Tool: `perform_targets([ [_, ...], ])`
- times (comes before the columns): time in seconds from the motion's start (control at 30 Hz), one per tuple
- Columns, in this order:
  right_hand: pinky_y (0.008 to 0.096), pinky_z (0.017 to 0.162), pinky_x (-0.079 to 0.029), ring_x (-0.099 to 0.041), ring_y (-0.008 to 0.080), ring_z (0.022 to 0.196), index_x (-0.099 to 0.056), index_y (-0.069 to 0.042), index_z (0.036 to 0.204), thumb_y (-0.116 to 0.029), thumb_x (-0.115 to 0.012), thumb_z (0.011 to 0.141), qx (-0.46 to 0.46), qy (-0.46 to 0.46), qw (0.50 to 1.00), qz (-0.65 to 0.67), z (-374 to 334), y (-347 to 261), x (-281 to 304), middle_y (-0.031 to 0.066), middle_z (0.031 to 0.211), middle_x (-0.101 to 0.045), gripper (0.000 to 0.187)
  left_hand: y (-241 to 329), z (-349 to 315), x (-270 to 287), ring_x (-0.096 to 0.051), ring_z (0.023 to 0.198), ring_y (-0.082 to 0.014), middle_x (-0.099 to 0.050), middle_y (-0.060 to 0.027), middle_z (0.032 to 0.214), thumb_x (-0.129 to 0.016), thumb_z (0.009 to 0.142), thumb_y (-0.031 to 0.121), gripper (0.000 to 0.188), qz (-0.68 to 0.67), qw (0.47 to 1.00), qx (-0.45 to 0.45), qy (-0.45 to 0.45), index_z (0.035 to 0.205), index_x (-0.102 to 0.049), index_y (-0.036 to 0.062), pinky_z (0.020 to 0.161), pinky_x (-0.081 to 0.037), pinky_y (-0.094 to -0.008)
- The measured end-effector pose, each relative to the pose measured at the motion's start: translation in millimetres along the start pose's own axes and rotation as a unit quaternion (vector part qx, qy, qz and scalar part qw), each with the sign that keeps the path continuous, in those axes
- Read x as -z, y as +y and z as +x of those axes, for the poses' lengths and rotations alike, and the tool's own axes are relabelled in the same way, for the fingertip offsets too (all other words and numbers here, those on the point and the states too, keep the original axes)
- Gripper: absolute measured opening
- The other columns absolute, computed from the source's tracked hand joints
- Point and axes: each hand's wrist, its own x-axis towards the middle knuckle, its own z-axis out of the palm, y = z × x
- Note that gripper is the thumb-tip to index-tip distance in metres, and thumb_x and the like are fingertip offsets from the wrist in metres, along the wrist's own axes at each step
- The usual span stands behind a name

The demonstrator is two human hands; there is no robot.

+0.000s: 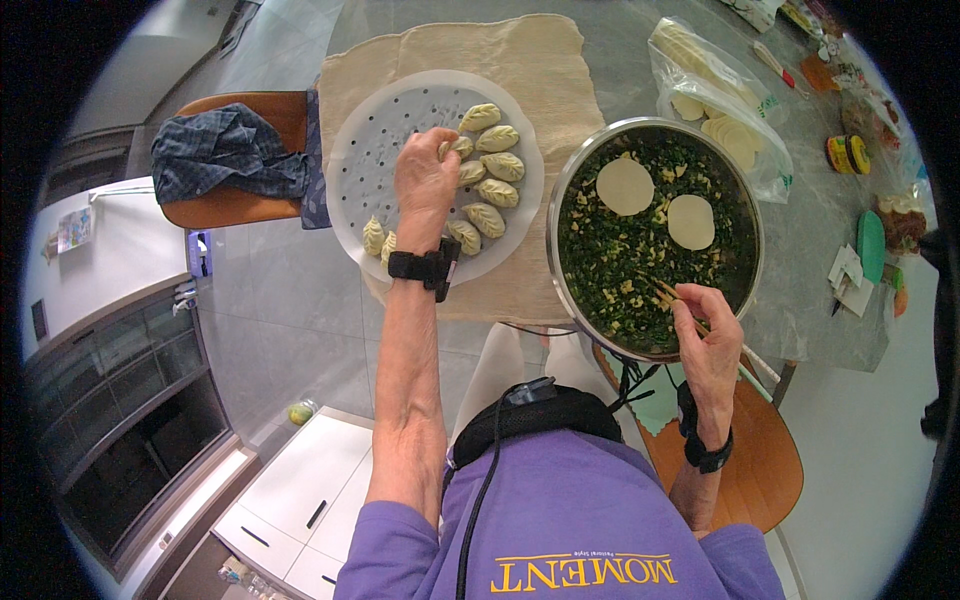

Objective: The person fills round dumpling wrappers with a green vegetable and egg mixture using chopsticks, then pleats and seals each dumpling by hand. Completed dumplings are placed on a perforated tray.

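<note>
My left hand (424, 185) is over a round white steamer tray with holes (365, 160), its fingertips closed on a pleated dumpling (461, 147). More pleated dumplings (501, 166) lie along the tray's right side, and a few near its front edge. To the right stands a wide metal bowl (556, 235) of chopped green filling with pale yellow bits (610, 265). Two round dough wrappers (625, 186) lie on the filling. Over the bowl's near right edge my right hand (710, 335) grips chopsticks (664, 292), their tips at the filling.
A beige cloth (455, 50) lies beneath the tray on the grey table (815, 290). Behind the bowl, a clear plastic bag (715, 90) holds more wrappers. At the far right are a small yellow jar (847, 154) and a green oval item (870, 247). A chair with dark cloth (225, 155) stands left.
</note>
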Motion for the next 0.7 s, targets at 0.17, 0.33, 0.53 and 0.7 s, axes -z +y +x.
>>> perform_targets([
  [0.17, 0.0314, 0.078, -0.051, -0.064, 0.0209, 0.086, -0.063, 0.002, 0.101, -0.003, -0.063, 0.088, 0.005, 0.000, 1.000, 0.000, 0.5, -0.2, -0.7, 0.0117, 0.095, -0.064, 0.015, 2.6, -1.0, -0.2, -0.064, 0.085, -0.0279, -0.064, -0.0130, 0.090, -0.065, 0.079, 0.012, 0.023, 0.007, 1.000, 0.016, -0.002, 0.101, -0.070, 0.0082, 0.078, -0.051, -0.0395],
  [0.33, 0.0313, 0.078, -0.051, -0.064, 0.0209, 0.086, -0.063, 0.002, 0.101, -0.003, -0.062, 0.088, 0.007, 0.002, 1.000, 0.001, 0.5, 0.3, -1.9, 0.0118, 0.095, -0.063, 0.014, 3.0, -0.8, -4.2, -0.064, 0.086, -0.0297, -0.064, -0.0127, 0.092, -0.067, 0.079, 0.013, 0.022, -0.005, 0.999, 0.033, -0.005, 0.100, -0.069, 0.0095, 0.078, -0.051, -0.0413],
  [0.53, 0.0312, 0.077, -0.051, -0.064, 0.0213, 0.086, -0.062, 0.003, 0.101, -0.003, -0.062, 0.088, 0.007, 0.002, 1.000, -0.008, 0.2, -0.2, -1.6, 0.0122, 0.094, -0.063, 0.015, -4.2, -0.3, -9.0, -0.064, 0.086, -0.0307, -0.064, -0.0134, 0.090, -0.067, 0.078, 0.014, 0.023, 0.005, 1.000, 0.029, 0.003, 0.100, -0.069, 0.0086, 0.078, -0.051, -0.0420],
  [0.7, 0.0327, 0.074, -0.051, -0.064, 0.0239, 0.085, -0.062, 0.002, 0.101, -0.003, -0.063, 0.087, 0.028, 0.021, 0.999, 0.013, 0.4, -1.3, -0.4, 0.0133, 0.092, -0.063, 0.015, -2.6, 1.4, 0.8, -0.064, 0.087, -0.0300, -0.066, -0.0150, 0.093, -0.065, 0.079, 0.015, 0.027, 0.000, 1.000, 0.009, -0.005, 0.103, -0.068, 0.0048, 0.079, -0.051, -0.0404],
])
